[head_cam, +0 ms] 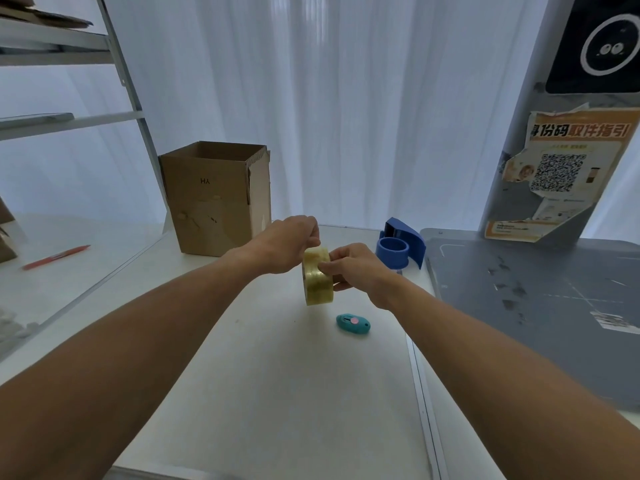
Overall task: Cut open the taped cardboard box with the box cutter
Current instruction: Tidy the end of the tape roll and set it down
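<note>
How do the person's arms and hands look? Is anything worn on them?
Both forearms are bare, with no sleeves in view. The left hand and the right hand have no gloves. I see no watch, bracelet or ring on the wrists or fingers.

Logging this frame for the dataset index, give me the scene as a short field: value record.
left hand: fingers pinching the top of the tape roll
right hand: gripping the tape roll's side
tape roll: clear-yellowish, held on edge above the table
box cutter: teal, lying untouched on the white table, near the roll
cardboard box: upright at the back left, top open
tape dispenser: blue, behind the right hand
red pen: far left
</note>
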The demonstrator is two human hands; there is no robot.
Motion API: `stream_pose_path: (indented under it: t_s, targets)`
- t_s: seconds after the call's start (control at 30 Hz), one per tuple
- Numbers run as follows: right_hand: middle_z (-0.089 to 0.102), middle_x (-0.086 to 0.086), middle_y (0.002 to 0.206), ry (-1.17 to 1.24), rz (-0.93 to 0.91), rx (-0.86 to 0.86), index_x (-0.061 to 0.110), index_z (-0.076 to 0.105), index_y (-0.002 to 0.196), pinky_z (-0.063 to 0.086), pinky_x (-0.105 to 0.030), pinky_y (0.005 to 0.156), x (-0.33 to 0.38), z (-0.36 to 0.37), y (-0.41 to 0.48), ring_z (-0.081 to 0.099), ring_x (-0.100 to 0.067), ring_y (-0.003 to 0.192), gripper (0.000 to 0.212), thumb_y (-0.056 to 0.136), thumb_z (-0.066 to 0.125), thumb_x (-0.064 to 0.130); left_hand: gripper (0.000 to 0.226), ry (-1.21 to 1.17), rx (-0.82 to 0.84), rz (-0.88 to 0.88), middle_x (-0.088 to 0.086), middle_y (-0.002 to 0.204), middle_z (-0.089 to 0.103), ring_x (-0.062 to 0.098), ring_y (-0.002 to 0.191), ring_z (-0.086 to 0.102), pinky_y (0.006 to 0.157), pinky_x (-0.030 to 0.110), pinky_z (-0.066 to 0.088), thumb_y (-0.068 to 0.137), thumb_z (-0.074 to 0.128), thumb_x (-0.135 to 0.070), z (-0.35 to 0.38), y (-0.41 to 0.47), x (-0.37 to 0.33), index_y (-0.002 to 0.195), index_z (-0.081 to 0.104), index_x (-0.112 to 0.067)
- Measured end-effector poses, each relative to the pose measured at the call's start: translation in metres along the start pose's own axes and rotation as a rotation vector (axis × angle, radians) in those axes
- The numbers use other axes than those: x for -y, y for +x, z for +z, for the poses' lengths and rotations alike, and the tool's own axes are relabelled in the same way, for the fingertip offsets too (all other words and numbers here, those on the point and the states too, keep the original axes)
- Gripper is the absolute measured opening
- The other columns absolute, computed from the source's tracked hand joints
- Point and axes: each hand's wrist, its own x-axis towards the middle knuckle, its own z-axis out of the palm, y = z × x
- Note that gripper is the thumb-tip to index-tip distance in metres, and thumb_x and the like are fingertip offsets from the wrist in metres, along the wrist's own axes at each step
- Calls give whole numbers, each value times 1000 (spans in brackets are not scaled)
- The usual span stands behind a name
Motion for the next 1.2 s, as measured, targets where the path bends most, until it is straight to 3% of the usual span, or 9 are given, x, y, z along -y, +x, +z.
stream_pose_path:
  t_s: [0.13,0.27,0.4,0.5,0.73,0.87,1.0,1.2]
  targets:
    - [65,-11,112,17,11,-1,3,58,128,54,-26,78,-3,1,1,66,-22,93,38,95,62,21,3,-63,22,-6,-1,97,59,16,83,57,79,33,53,99,52,-15,-1,0,1,98,53,-17]
    - [66,-10,107,-8,10,48,3,60,123,56,-22,72,-9,1,2,66,-20,89,33,95,62,20,11,-114,151,-42,2,100,62,20,89,60,82,34,53,101,49,-19,-4,1,5,105,57,-12]
    - [68,-9,105,-1,4,56,9,62,112,58,-21,69,-12,1,3,69,-17,83,26,92,66,23,14,-160,134,-65,3,99,62,17,86,59,72,25,49,100,52,-22,-3,0,14,105,59,-11]
    - [69,-9,102,-2,-4,32,11,61,107,59,-23,70,-14,1,4,70,-16,81,23,91,67,26,12,-126,135,-32,4,103,56,17,86,55,73,24,43,100,52,-22,-5,3,10,103,58,-12]
    - [67,-6,103,-72,-62,4,16,52,118,52,-22,59,-9,-3,4,66,-18,81,43,84,76,28,5,-78,185,-55,0,91,59,18,82,57,75,30,49,101,51,-21,-8,9,7,101,54,-17]
    - [71,-10,100,41,-122,-69,11,59,114,55,-20,57,-8,-5,5,69,-16,70,25,92,67,21,4,-73,187,-27,-1,90,60,15,79,57,70,24,47,100,51,-21,-7,8,5,100,53,-17]
    - [72,-14,95,89,-95,-100,8,63,111,60,-23,69,-10,-3,9,70,-17,69,19,94,63,17,5,-91,172,-17,-1,91,60,15,79,57,66,20,44,99,53,-21,-6,8,4,100,54,-16]
    - [68,-8,94,68,-93,-119,12,63,108,54,-16,56,-11,-1,9,68,-14,72,15,95,62,19,13,-298,154,-67,3,98,67,15,84,66,72,27,59,99,55,-22,-10,5,11,108,57,-13]
